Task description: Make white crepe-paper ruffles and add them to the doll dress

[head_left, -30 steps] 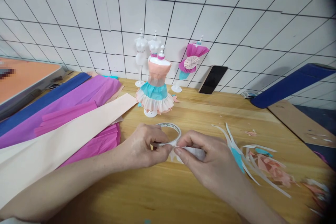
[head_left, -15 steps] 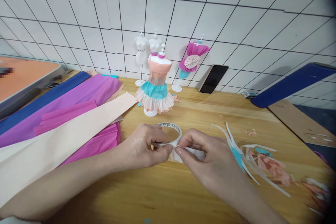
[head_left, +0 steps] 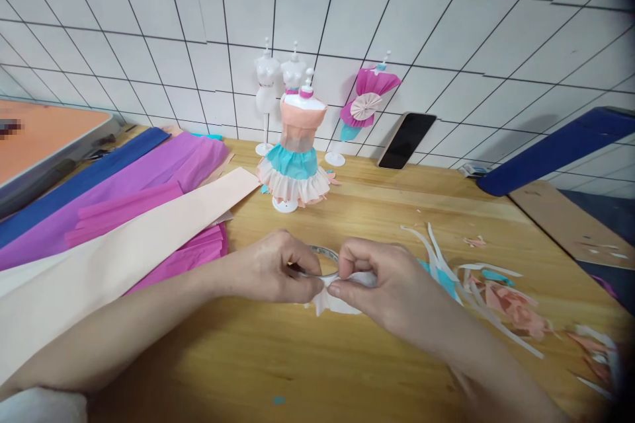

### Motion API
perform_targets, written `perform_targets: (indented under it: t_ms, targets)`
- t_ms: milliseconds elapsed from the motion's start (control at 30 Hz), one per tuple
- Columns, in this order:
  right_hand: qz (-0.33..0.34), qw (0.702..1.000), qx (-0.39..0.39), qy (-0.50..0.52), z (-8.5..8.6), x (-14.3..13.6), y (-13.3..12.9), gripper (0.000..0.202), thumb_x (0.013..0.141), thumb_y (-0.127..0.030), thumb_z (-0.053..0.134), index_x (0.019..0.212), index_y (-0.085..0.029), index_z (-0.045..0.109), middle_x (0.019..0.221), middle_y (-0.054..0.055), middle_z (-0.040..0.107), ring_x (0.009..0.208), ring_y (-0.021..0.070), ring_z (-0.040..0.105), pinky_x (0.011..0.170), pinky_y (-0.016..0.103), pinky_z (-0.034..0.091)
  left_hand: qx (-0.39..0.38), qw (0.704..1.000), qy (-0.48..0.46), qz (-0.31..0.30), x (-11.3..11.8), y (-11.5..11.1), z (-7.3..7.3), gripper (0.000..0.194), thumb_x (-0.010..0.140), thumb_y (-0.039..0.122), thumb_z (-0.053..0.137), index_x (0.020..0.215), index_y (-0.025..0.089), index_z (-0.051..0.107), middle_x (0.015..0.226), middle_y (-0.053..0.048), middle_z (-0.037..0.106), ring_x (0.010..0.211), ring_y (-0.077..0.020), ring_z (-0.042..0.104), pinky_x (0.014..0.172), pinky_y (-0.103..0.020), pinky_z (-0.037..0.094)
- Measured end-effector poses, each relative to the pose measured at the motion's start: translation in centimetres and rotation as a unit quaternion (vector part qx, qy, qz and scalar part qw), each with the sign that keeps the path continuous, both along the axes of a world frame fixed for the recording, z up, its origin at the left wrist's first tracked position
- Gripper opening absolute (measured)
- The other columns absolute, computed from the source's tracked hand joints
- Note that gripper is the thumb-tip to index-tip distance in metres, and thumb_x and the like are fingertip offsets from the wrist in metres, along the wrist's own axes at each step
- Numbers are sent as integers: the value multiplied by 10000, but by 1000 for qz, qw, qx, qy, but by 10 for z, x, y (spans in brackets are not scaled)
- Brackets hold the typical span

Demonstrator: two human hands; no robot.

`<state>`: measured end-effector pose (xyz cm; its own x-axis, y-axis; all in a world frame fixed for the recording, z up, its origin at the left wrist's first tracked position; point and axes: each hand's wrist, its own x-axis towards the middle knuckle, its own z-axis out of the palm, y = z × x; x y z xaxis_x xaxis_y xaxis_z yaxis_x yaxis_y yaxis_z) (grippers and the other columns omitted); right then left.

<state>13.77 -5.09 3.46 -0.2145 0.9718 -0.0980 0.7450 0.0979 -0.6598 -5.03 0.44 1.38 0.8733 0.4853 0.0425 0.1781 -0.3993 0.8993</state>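
Our left hand [head_left: 280, 269] and right hand [head_left: 384, 284] pinch white paper [head_left: 342, 306] at the tape roll's [head_left: 326, 252] edge; nearer us the bench [head_left: 218, 357] leaves room.

You hold a white, ring-shaped tape roll [head_left: 326, 252], a thin white paper strip [head_left: 322, 300] gathered at its near edge.

Paper strip [head_left: 342, 307] white; dress [head_left: 294, 164] 3 colours: peach, turquoise, cream; wall [head_left: 253, 6] black-gridded white.
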Motion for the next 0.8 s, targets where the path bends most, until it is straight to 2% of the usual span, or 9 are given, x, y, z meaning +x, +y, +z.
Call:
perform_targets:
  t_ms: [200, 267, 367, 500, 633, 800]
  targets:
    - [-21, 999, -23, 16, -3, 0, 2, 206, 699, -254, 584, 577, -220, 423, 466, -83, 404, 440, 88, 343, 395, 209, 241, -26, 1000, 4, 15, -1, 3, -3, 262, 798, 212, 524, 551, 130, 490, 544, 22, 436, 552, -77, 382, 499, -210, 292]
    - [-29, 999, -23, 34, -3, -1, 3, 203, 690, -244, 584, 573, -220, 420, 464, -84, 396, 437, 87, 337, 391, 207, 241, -38, 999, -2, 14, -2, 4, -2, 293, 816, 275, 534, 566, 123, 514, 557, 17, 438, 555, -80, 387, 495, -212, 286]
    - [-42, 998, 4, 53, -6, -3, 4, 198, 695, -255, 592, 583, -221, 433, 472, -80, 410, 443, 89, 346, 394, 207, 256, -86, 996, -10, 18, -2, 6, -2, 368, 825, 406, 555, 596, 119, 540, 562, 25, 414, 535, -75, 367, 475, -214, 265]
    - [-59, 995, 74, 21, -9, -7, 2, 158, 730, -252, 579, 617, -217, 475, 501, -64, 485, 452, 98, 417, 418, 214, 308, -136, 988, -13, 70, 2, 5, -6, 398, 816, 435, 578, 577, 122, 521, 519, 51, 336, 486, -59, 285, 437, -218, 208]
    - [-61, 989, 134, 1, -7, -9, -4, 113, 765, -237, 570, 663, -216, 527, 484, -67, 516, 424, 96, 449, 425, 212, 330, -107, 988, -39, 103, 4, 2, -5, 410, 823, 426, 574, 554, 129, 486, 531, 53, 320, 497, -58, 275, 437, -214, 201]
    - [-75, 983, 167, -11, 3, -9, -12, 98, 782, -223, 560, 709, -235, 623, 500, -64, 571, 430, 103, 487, 434, 216, 332, -2, 990, -67, 125, 2, 0, -2, 352, 848, 320, 549, 558, 121, 542, 523, 37, 396, 519, -69, 350, 473, -214, 257]
